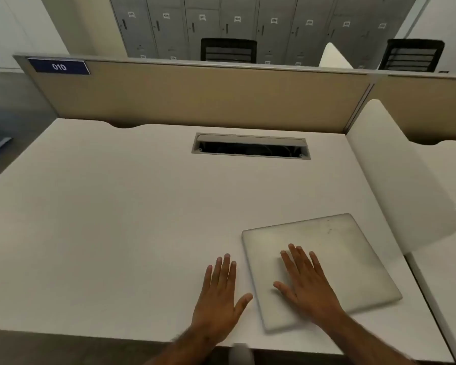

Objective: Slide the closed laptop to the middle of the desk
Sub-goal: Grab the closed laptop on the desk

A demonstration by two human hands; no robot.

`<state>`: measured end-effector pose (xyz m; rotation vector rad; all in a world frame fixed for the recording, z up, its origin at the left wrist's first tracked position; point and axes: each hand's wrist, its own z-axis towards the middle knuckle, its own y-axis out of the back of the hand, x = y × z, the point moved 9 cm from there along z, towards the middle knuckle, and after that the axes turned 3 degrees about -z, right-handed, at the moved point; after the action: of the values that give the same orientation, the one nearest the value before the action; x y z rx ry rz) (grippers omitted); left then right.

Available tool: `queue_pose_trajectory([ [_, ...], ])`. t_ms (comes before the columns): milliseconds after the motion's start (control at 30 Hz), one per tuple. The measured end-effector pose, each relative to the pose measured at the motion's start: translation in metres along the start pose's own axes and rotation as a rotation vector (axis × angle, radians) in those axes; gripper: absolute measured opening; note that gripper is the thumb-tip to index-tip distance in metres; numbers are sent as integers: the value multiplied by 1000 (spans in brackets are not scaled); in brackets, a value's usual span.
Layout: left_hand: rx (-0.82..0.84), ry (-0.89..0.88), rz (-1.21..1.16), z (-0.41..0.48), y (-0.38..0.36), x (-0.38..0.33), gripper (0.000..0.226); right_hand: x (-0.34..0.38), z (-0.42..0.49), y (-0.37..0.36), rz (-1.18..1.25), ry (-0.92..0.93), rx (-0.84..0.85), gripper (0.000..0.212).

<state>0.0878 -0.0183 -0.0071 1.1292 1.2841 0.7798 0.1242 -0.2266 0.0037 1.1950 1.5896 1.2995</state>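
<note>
Laptop parked near-right on the counter, needs to go left

Right hand [307, 288] lies open and flat on the closed laptop [327, 262]; left hand [217, 299] is open on the counter [103, 219] just beside its left edge. Laptop's skewed, so I'd push left and slightly away.

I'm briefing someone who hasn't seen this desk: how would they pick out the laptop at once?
Start at the white desk below the beige partition panel. Look to its near right corner, beside the white side divider. There lies the closed silver-grey laptop, a flat rounded slab turned slightly askew, with the right hand flat on its lid; the left hand lies over bare desk beside it.
</note>
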Motion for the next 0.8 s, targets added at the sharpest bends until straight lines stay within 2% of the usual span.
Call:
queue_pose_trajectory([
  [133, 108, 53, -31, -6, -16, -16, 87, -24, -13, -21, -22, -11, 28, 85],
  [267, 163, 142, -189, -7, -35, -23, 85, -49, -23, -29, -46, -22, 75, 79],
  [433, 70, 183, -247, 0, -16, -43, 72, -93, -33, -31, -24, -96, 60, 76],
  [533, 73, 264, -363, 9, -10, -49, 66, -125, -35, -25, -2, -178, 58, 74],
  [800, 94, 433, -587, 16, -14, -64, 63, -191, -34, 3, 42, -347, -113, 62],
])
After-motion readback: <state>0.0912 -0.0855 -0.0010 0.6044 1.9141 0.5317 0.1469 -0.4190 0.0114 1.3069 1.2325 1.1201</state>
